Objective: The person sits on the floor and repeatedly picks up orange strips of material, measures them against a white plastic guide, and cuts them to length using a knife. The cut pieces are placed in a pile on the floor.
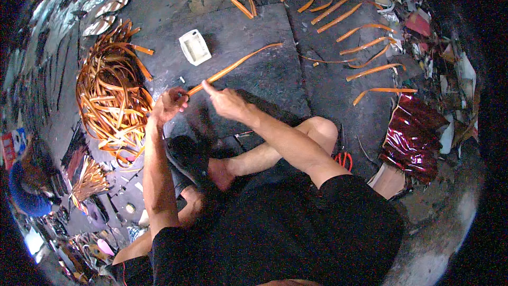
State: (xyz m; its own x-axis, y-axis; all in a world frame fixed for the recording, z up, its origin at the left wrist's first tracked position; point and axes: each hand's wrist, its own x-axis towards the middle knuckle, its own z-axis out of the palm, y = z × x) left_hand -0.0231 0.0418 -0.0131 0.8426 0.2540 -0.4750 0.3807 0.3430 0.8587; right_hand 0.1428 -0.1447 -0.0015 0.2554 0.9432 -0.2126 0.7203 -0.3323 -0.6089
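One long orange strip (pixel 235 66) was held low over the dark stone floor (pixel 264 32), running from the hands up and right to its free end near the floor seam. Left hand (pixel 168 105) had its fingers clenched around the near end of the strip; right hand (pixel 225 100) pinched the same strip just beside it, fingers grasping it between thumb and forefinger. The hands were close together, not quite touching. One white rectangular tray (pixel 194 46) lay on the floor just above the strip, apart from it. Left of the hands: one big tangled pile of orange strips (pixel 111 100), too snarled to count. Upper right: roughly ten loose cut strips (pixel 365 45) spread on the floor in a rough column, well apart from the held one, plus two longer ones at top centre. One pair of red-handled scissors (pixel 344 159) lay by the person's right knee. One crumpled dark red foil sheet (pixel 415 132) sat at right. Two silver oval foil shapes (pixel 106 16) lay at upper left. A second person's blue cap showed at the left edge.
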